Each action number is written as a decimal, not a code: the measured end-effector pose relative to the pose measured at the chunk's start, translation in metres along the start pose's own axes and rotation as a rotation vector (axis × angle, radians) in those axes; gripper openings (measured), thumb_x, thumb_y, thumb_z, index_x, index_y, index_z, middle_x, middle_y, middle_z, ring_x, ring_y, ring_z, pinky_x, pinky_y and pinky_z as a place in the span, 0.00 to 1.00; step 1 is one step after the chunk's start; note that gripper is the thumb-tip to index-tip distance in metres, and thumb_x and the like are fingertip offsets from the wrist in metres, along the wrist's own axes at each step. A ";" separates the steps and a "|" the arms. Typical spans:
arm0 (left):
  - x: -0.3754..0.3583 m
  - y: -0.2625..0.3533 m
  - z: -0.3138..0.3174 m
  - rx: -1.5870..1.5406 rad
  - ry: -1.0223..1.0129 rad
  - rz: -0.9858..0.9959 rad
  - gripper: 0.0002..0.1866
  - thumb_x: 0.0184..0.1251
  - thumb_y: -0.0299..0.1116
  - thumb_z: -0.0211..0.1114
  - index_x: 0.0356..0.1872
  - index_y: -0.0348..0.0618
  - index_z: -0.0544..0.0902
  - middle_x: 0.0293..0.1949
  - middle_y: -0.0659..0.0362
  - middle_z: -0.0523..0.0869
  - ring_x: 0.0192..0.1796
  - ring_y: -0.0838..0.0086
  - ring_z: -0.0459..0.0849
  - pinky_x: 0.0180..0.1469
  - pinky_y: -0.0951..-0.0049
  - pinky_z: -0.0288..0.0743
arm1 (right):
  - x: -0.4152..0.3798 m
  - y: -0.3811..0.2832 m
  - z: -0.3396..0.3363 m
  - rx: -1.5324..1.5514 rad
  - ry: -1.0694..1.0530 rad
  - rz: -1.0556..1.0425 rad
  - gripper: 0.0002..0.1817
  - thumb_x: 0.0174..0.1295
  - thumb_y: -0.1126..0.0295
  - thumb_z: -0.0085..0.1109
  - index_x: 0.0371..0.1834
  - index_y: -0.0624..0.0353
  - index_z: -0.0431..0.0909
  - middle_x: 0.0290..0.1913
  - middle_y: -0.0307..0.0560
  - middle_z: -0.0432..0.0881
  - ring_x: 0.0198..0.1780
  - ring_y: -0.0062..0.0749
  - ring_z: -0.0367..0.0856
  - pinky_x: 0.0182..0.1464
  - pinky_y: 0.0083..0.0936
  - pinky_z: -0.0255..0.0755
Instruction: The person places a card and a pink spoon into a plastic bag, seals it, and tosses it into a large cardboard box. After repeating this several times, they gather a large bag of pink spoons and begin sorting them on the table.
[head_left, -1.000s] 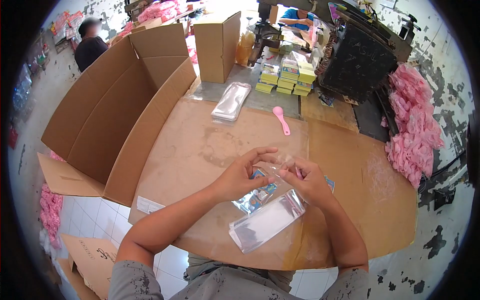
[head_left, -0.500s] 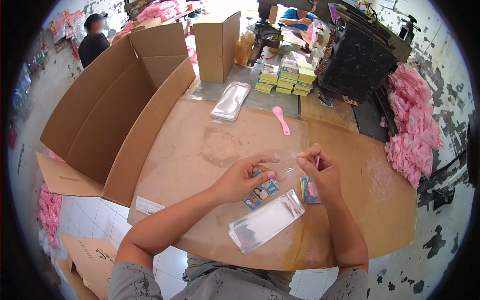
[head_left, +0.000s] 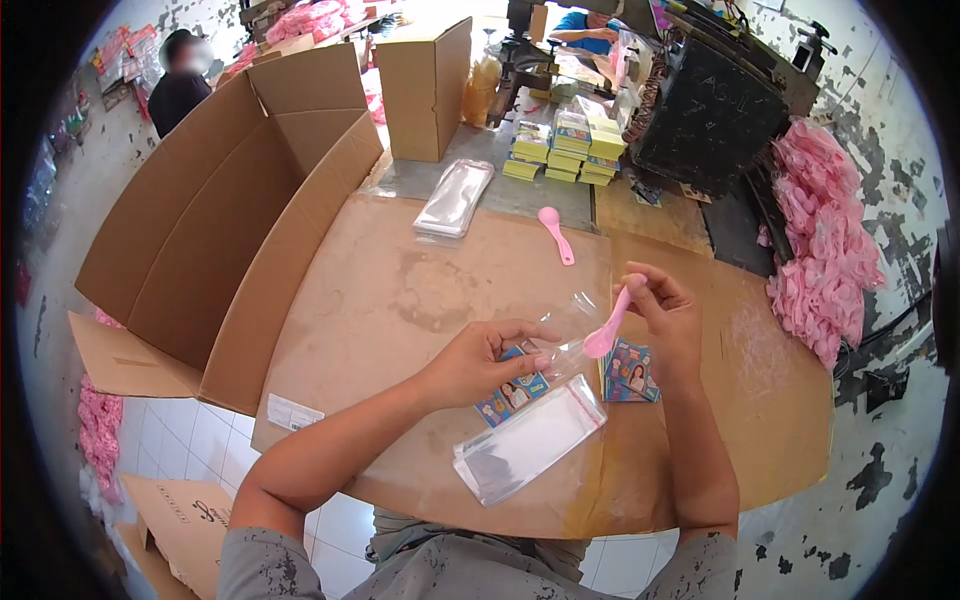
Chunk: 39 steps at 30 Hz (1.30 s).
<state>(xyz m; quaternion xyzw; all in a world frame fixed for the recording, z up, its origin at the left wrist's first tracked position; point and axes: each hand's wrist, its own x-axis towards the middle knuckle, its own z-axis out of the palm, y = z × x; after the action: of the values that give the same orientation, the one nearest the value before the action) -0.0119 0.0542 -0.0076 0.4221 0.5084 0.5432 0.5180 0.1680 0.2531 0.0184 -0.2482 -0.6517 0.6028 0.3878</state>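
My left hand (head_left: 500, 357) pinches a clear plastic bag (head_left: 567, 358) between thumb and fingers. A pink spoon (head_left: 614, 322) is held by the end of its handle in my right hand (head_left: 664, 318), its bowl pointing down and left at the bag's open end. Partly beneath my left hand lies a blue printed card (head_left: 514, 396). A small stack of similar cards (head_left: 632, 374) sits below my right hand. Nearest my body is a pile of clear bags (head_left: 530, 440). Another pink spoon (head_left: 555, 236) rests farther up the cardboard-covered table (head_left: 400, 330).
A large open carton (head_left: 225, 235) stands along the left, with a taller box (head_left: 424, 95) behind. At the back are more clear bags (head_left: 455, 198), stacked yellow-edged cards (head_left: 566, 145) and a black machine (head_left: 710, 120). Pink plastic (head_left: 820, 245) heaps at right. Two people work beyond.
My right hand has come away from the bag's edge, up and to the right. The spoon, mostly hidden in that hand before, now shows with its bowl toward the bag.
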 end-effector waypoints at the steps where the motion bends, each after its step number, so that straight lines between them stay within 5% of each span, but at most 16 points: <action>1: 0.002 -0.004 0.000 0.019 0.007 0.020 0.22 0.78 0.30 0.71 0.69 0.37 0.82 0.44 0.60 0.93 0.45 0.83 0.89 0.46 0.80 0.83 | 0.000 0.001 -0.002 0.029 0.021 -0.004 0.16 0.75 0.70 0.69 0.61 0.67 0.85 0.46 0.43 0.89 0.47 0.29 0.92 0.50 0.26 0.87; 4: 0.003 -0.017 0.001 0.075 0.034 0.044 0.22 0.78 0.29 0.72 0.69 0.38 0.82 0.43 0.61 0.92 0.44 0.83 0.89 0.44 0.80 0.82 | -0.004 -0.007 0.004 0.096 0.126 -0.067 0.13 0.74 0.71 0.70 0.57 0.65 0.86 0.45 0.43 0.90 0.45 0.28 0.92 0.46 0.26 0.89; 10: -0.002 -0.001 0.008 0.174 0.043 -0.026 0.22 0.78 0.30 0.72 0.69 0.39 0.83 0.43 0.62 0.93 0.43 0.85 0.88 0.43 0.80 0.82 | -0.011 -0.006 0.012 0.029 -0.003 -0.137 0.13 0.72 0.76 0.70 0.57 0.64 0.84 0.44 0.43 0.88 0.46 0.28 0.92 0.47 0.24 0.89; 24: 0.005 -0.023 0.004 0.065 -0.038 0.013 0.17 0.82 0.28 0.67 0.66 0.32 0.83 0.51 0.58 0.93 0.52 0.81 0.88 0.55 0.75 0.83 | -0.024 0.001 0.027 0.132 -0.049 -0.031 0.10 0.74 0.78 0.67 0.51 0.64 0.75 0.44 0.48 0.88 0.47 0.30 0.91 0.48 0.26 0.90; 31: 0.006 -0.023 -0.004 0.127 -0.055 -0.057 0.16 0.84 0.33 0.66 0.64 0.36 0.85 0.51 0.60 0.93 0.50 0.83 0.87 0.52 0.76 0.82 | -0.027 0.009 0.036 0.196 -0.056 0.051 0.04 0.79 0.75 0.61 0.48 0.63 0.76 0.42 0.51 0.88 0.49 0.36 0.93 0.48 0.32 0.92; 34: 0.008 -0.027 -0.009 0.071 -0.078 -0.100 0.16 0.85 0.36 0.65 0.64 0.37 0.85 0.49 0.61 0.93 0.48 0.84 0.87 0.50 0.77 0.82 | -0.029 0.024 0.030 0.220 -0.163 0.150 0.08 0.79 0.74 0.62 0.54 0.65 0.77 0.51 0.52 0.87 0.55 0.35 0.89 0.56 0.30 0.87; 39: 0.012 -0.028 -0.014 -0.081 -0.080 -0.004 0.16 0.86 0.36 0.63 0.65 0.39 0.86 0.46 0.64 0.92 0.45 0.86 0.86 0.46 0.77 0.82 | -0.019 0.029 0.015 -0.234 -0.550 -0.164 0.15 0.77 0.75 0.61 0.63 0.64 0.78 0.62 0.49 0.82 0.63 0.38 0.85 0.67 0.37 0.76</action>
<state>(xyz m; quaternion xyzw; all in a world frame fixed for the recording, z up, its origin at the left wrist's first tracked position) -0.0230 0.0627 -0.0378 0.4212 0.4655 0.5451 0.5557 0.1624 0.2334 -0.0131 -0.0652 -0.8150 0.5349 0.2132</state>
